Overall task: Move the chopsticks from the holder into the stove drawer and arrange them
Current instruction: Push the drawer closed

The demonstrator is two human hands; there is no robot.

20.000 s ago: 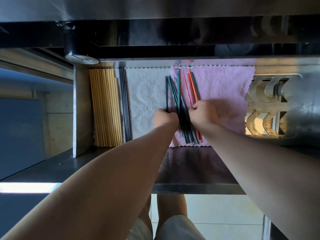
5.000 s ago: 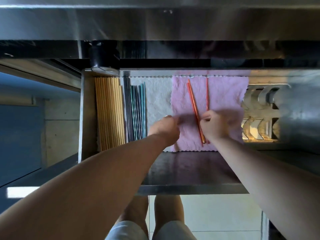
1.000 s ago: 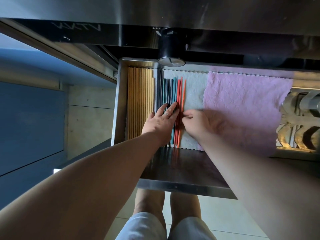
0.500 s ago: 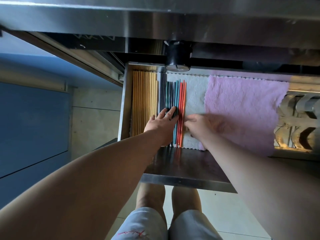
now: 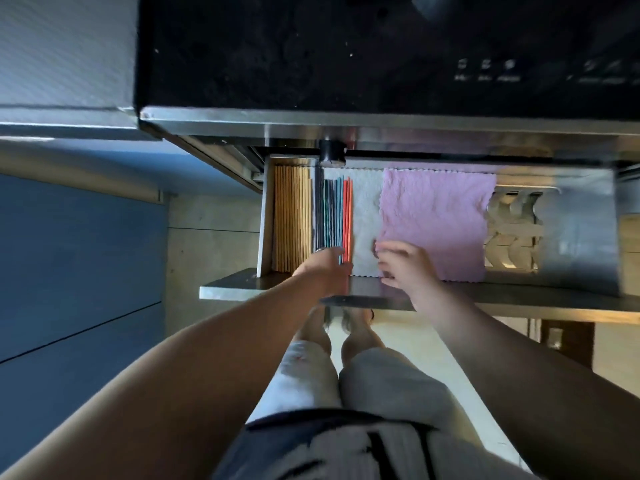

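The slim coloured chopsticks lie side by side in the open stove drawer, straight and parallel, running from dark grey through teal and blue to two glossy orange-red sticks on the right edge of the row. They rest on a white quilted cloth with a scalloped hem. Just to their left is a tight row of pale wooden chopsticks, packed against the drawer's brushed steel wall. The left hand lies flat at the near ends of the coloured row, its fingers straight and gripping nothing. The right hand hovers over the seam where the white cloth meets a pink textured cloth; its fingers are loosely spread and hold nothing, though blur softens the detail. Right of the pink cloth sits a shiny metal rack with wavy cut-outs. A round black knob sticks out above the drawer, below the stove's smooth black glass top. A matte blue cabinet front fills the left side.
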